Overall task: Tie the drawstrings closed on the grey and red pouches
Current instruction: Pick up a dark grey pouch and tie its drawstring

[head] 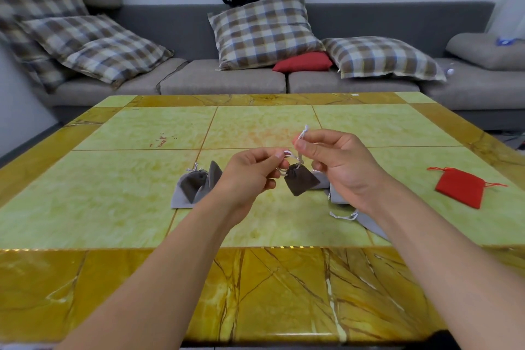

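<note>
A small dark grey pouch (300,181) hangs above the table between my hands. My left hand (250,176) pinches one white drawstring at the pouch's mouth. My right hand (338,162) pinches the other drawstring and holds its end up. Several more grey pouches lie on the table: a pile (196,186) to the left of my hands, and others (366,223) partly hidden under my right wrist. A red pouch (461,187) with red drawstrings lies flat at the right of the table.
The table (119,207) is green and yellow marble with a wide yellow border. Behind it stands a grey sofa (227,79) with several plaid cushions, a red cushion (303,62) and dark clothes on its back.
</note>
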